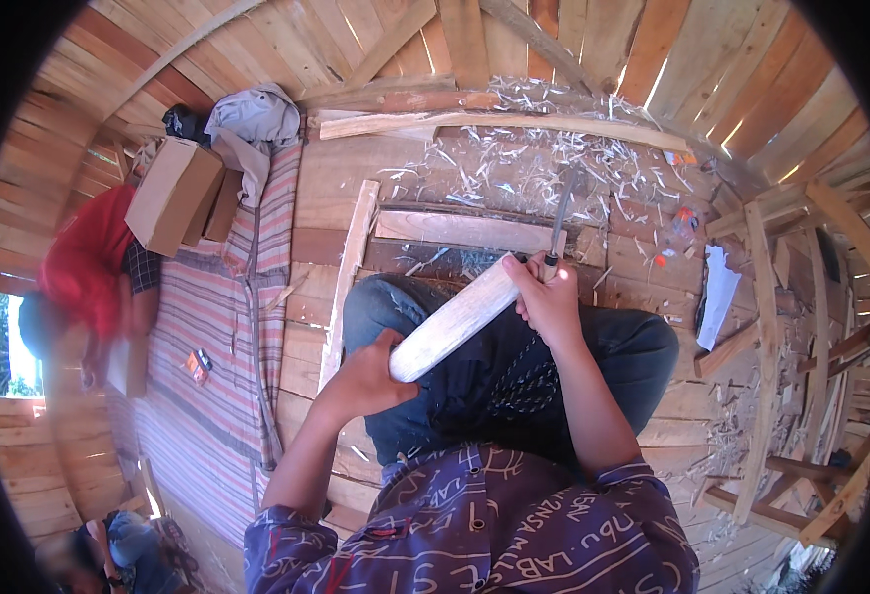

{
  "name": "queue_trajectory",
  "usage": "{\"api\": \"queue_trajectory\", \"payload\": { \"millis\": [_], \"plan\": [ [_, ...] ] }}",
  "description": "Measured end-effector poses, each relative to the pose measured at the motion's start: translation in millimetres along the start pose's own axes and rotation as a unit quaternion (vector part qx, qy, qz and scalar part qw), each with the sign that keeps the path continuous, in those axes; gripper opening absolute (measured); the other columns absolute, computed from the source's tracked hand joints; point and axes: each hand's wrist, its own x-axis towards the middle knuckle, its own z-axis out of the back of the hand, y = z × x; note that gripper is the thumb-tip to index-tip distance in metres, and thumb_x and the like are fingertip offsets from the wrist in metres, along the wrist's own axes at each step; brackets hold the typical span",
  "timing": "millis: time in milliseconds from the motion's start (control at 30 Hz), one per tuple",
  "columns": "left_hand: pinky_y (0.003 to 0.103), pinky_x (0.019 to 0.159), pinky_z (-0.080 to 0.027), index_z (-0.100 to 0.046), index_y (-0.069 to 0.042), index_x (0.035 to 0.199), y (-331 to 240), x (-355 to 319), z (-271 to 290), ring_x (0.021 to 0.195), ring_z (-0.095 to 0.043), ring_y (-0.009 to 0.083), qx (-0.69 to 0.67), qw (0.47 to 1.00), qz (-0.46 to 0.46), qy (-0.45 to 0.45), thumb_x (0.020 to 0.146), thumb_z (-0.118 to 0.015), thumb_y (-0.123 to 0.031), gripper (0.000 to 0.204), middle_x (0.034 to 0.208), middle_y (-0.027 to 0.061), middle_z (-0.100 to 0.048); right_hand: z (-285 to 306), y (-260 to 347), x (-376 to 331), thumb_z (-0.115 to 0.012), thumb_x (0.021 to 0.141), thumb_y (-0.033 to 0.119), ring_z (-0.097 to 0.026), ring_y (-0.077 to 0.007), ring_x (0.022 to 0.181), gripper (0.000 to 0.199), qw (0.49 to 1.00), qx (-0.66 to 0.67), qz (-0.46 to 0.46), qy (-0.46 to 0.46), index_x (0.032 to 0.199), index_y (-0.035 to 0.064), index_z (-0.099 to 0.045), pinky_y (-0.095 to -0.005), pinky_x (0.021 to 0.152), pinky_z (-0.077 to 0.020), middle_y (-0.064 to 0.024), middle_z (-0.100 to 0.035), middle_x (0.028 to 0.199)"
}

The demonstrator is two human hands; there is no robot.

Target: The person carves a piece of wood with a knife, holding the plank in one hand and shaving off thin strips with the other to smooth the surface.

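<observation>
Across my lap lies a pale, whittled length of wood [457,319], tilted with its far end up to the right. Its near end is gripped by my left hand [363,381], fingers wrapped around it. My right hand [552,299] is closed on the handle of a knife [560,220], whose long thin blade points away from me. The thumb of that hand rests beside the far end of the wood, and its other fingers are partly hidden.
Wood shavings [554,148] litter the plank floor ahead. A flat board [469,229] lies before my knees. To the left, a striped mat [207,327] carries a cardboard box [172,198], and a person in red [88,257] bends there. Wooden frames [767,366] stand right.
</observation>
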Motion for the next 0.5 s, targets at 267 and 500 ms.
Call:
{"api": "queue_trajectory", "payload": {
  "millis": [267, 500],
  "plan": [
    [0.041, 0.075, -0.051, -0.053, 0.009, 0.110, 16.0, -1.9, -2.0, 0.084, -0.067, 0.0385, -0.119, 0.976, 0.111, -0.145, 0.068, -0.076, -0.024, 0.059, 0.085, 0.0285, -0.065, -5.3, 0.2, -9.1, -0.062, 0.092, 0.039, -0.061, -0.0209, 0.056, 0.042, 0.969, -0.203, 0.060, 0.127, 0.080, -0.0011, -0.065, -0.0338, 0.057, -0.0463, -0.0102, -0.064, 0.063],
    [0.040, 0.076, -0.052, -0.060, 0.005, 0.110, 21.6, -1.2, -9.5, 0.086, -0.067, 0.0358, -0.227, 0.956, 0.060, -0.174, 0.072, -0.074, -0.021, 0.048, 0.091, 0.0252, -0.067, -57.5, -14.9, -33.9, -0.060, 0.091, 0.042, -0.062, -0.0354, 0.056, 0.045, 0.837, -0.413, 0.235, 0.272, 0.070, 0.0024, -0.059, -0.0421, 0.052, -0.0480, -0.0152, -0.059, 0.056]
  ]
}}
